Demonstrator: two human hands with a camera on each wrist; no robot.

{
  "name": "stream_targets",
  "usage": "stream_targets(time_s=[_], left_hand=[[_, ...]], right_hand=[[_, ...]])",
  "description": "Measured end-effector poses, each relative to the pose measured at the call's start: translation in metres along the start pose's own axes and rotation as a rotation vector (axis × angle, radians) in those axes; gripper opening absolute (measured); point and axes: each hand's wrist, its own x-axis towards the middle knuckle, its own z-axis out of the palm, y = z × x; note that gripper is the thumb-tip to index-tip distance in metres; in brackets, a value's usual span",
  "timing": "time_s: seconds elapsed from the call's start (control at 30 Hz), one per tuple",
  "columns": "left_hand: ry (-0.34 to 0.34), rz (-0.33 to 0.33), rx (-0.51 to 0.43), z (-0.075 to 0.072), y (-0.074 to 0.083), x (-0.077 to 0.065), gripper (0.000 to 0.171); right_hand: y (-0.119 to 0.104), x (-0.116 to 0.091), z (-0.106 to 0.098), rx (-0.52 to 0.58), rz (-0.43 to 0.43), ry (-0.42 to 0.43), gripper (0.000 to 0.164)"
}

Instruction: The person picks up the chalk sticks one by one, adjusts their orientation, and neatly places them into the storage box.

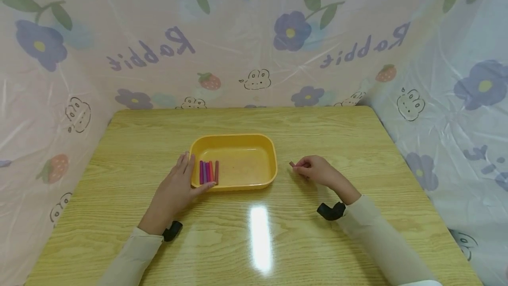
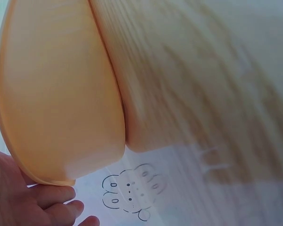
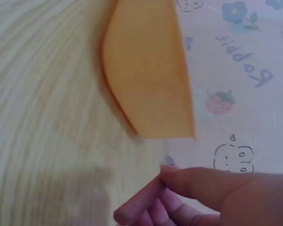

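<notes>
A yellow plastic tray (image 1: pixel 254 186) lies on the table, with several short crayon-like sticks (image 1: pixel 209 172) in purple, pink, red and brown standing side by side at its left end. My left hand (image 1: pixel 176 186) holds that end, its thumb on the front rim and its fingers along the left side. In the left wrist view, fingers (image 2: pixel 56 207) bend at the corner of the tray's rim. To the right of the tray, my right hand (image 1: pixel 317 170) pinches a brown crayon-like stick (image 3: pixel 137 200) between thumb and fingers, one end poking out toward the tray.
The wood-grain table (image 1: pixel 337 131) has a patterned plastic sheet (image 1: pixel 238 34) rising behind it and at both sides. A black band with a camera mount (image 1: pixel 331 211) sits at my right wrist, another (image 1: pixel 172 231) at my left. Light glares off the table in front of the tray.
</notes>
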Motion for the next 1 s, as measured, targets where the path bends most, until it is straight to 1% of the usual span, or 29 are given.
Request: stream_targets(time_s=[0.13, 0.23, 0.33, 0.47, 0.53, 0.73, 1.0], left_hand=[[-0.005, -0.001, -0.004, 0.001, 0.000, 0.001, 0.109], [-0.003, 0.000, -0.001, 0.001, 0.000, 0.001, 0.109], [-0.003, -0.001, 0.005, 0.002, -0.001, 0.000, 0.108], [-0.002, -0.006, 0.007, 0.002, -0.001, 0.000, 0.108], [-0.003, -0.009, 0.007, 0.002, -0.001, -0.001, 0.108], [-0.005, -0.009, 0.006, 0.002, -0.001, -0.001, 0.109], [0.006, -0.010, 0.006, 0.001, 0.001, 0.001, 0.108]], right_hand=[[0.002, 0.000, -0.005, 0.052, 0.002, 0.017, 0.027], [0.002, 0.001, -0.008, 0.119, 0.017, 0.005, 0.033], [0.001, 0.002, -0.010, 0.234, 0.026, -0.015, 0.041], [-0.002, 0.003, -0.012, 0.370, -0.004, -0.027, 0.047], [-0.003, 0.005, -0.012, 0.417, -0.020, -0.025, 0.047], [-0.005, 0.006, -0.012, 0.504, -0.035, -0.002, 0.049], [-0.007, 0.008, -0.010, 0.602, -0.080, -0.030, 0.048]])
